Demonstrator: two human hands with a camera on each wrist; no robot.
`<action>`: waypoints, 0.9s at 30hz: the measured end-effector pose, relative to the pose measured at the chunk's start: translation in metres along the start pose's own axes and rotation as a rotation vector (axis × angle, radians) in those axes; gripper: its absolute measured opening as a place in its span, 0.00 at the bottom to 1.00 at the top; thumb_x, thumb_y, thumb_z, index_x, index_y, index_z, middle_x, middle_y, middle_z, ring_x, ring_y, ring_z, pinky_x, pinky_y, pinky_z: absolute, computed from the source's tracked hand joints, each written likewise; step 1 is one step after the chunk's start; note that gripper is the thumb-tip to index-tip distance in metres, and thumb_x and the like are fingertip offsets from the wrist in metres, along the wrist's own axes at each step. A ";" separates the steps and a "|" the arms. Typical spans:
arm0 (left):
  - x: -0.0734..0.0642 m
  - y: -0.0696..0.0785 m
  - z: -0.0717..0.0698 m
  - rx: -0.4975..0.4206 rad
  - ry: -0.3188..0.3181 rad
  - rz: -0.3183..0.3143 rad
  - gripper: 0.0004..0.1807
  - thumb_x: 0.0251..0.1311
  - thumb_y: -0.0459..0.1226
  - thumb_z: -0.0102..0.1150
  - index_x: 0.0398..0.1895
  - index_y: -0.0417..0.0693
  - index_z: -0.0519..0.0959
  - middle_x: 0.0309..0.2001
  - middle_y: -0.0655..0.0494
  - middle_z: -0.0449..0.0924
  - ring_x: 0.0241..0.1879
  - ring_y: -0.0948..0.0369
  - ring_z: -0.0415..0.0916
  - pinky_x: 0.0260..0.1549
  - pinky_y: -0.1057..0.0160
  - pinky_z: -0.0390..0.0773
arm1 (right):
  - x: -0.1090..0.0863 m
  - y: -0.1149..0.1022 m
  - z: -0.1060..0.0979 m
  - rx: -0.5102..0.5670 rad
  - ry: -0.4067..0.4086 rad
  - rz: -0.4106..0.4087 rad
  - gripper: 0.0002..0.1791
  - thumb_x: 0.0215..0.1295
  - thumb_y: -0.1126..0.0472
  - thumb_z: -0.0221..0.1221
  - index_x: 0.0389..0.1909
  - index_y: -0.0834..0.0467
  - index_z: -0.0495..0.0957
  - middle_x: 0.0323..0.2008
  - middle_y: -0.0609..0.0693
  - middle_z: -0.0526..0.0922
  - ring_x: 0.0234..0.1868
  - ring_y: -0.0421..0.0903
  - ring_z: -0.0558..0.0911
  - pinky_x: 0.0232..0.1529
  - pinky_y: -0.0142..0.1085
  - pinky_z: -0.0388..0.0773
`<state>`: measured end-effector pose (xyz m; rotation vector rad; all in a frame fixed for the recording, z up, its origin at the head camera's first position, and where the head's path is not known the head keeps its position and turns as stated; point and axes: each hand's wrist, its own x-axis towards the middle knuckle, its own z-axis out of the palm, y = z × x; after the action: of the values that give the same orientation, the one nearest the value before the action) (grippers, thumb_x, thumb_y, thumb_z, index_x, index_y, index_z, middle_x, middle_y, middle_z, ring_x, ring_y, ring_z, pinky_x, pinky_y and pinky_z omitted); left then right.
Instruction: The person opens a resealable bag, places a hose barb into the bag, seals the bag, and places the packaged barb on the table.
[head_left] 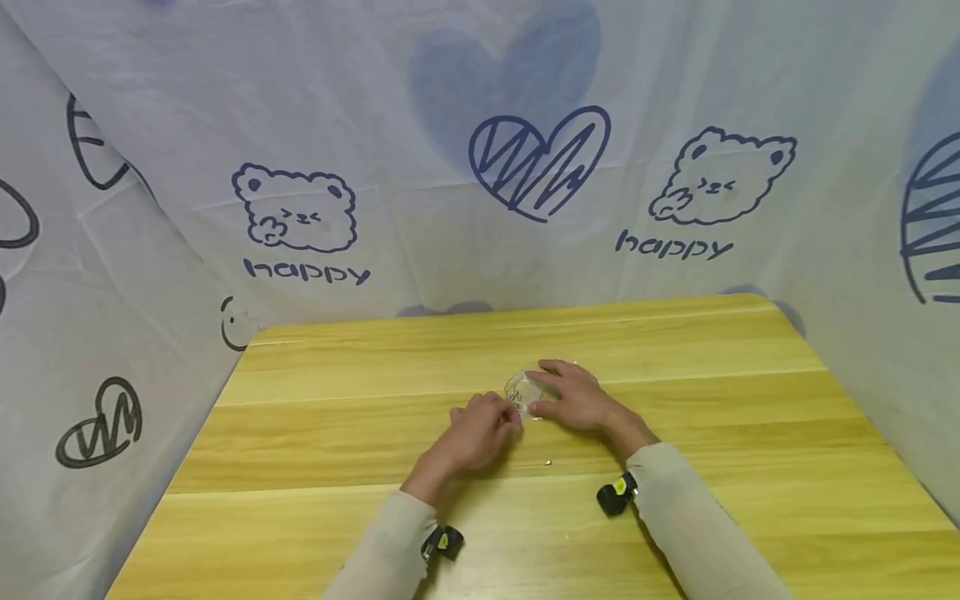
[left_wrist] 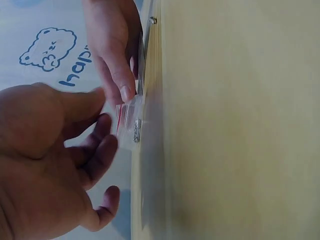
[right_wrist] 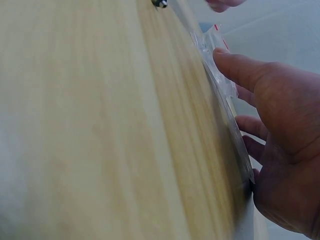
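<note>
A small clear zip bag (head_left: 522, 392) with a red line along its mouth lies on the table, small metal pieces (left_wrist: 136, 131) showing in it. My right hand (head_left: 577, 398) holds the bag from the right, thumb on its near side and fingers at its far side. Close by on the left is my left hand (head_left: 480, 429), its fingers loosely bent beside the mouth of the bag. The right wrist view shows a narrow gap between its fingertips and the bag. Nothing is visible between those fingers.
A single tiny metal piece (head_left: 547, 462) lies on the wooden table (head_left: 360, 442), nearer me than the bag. Behind the table and along its sides hangs a pale cloth (head_left: 420, 250) printed with hearts and bears. A black wrist camera (head_left: 617, 495) sits at the right cuff.
</note>
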<state>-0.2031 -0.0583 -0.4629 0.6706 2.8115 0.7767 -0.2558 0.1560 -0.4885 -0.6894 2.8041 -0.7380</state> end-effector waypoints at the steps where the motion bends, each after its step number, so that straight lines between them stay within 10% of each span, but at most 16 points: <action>1: 0.001 -0.001 0.000 -0.018 0.023 -0.011 0.05 0.67 0.43 0.55 0.35 0.56 0.79 0.39 0.60 0.74 0.43 0.59 0.68 0.40 0.54 0.60 | 0.000 0.001 0.000 0.002 -0.003 0.002 0.34 0.67 0.41 0.56 0.71 0.47 0.63 0.74 0.56 0.58 0.74 0.60 0.56 0.71 0.59 0.49; 8: 0.008 -0.003 -0.006 -0.090 0.112 -0.065 0.07 0.69 0.44 0.53 0.39 0.54 0.79 0.44 0.58 0.74 0.50 0.56 0.68 0.45 0.48 0.61 | 0.000 0.001 0.001 0.000 -0.013 0.006 0.34 0.67 0.40 0.55 0.71 0.46 0.62 0.74 0.55 0.57 0.74 0.60 0.55 0.70 0.60 0.49; 27: 0.034 -0.015 -0.008 -0.138 0.107 -0.121 0.07 0.69 0.43 0.54 0.39 0.54 0.80 0.45 0.55 0.75 0.48 0.56 0.70 0.51 0.34 0.62 | -0.001 0.000 0.000 -0.003 -0.002 0.005 0.34 0.67 0.41 0.55 0.71 0.48 0.63 0.73 0.57 0.59 0.74 0.60 0.56 0.70 0.59 0.50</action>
<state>-0.2411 -0.0581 -0.4648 0.4452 2.8268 1.0000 -0.2553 0.1565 -0.4887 -0.6831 2.8044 -0.7314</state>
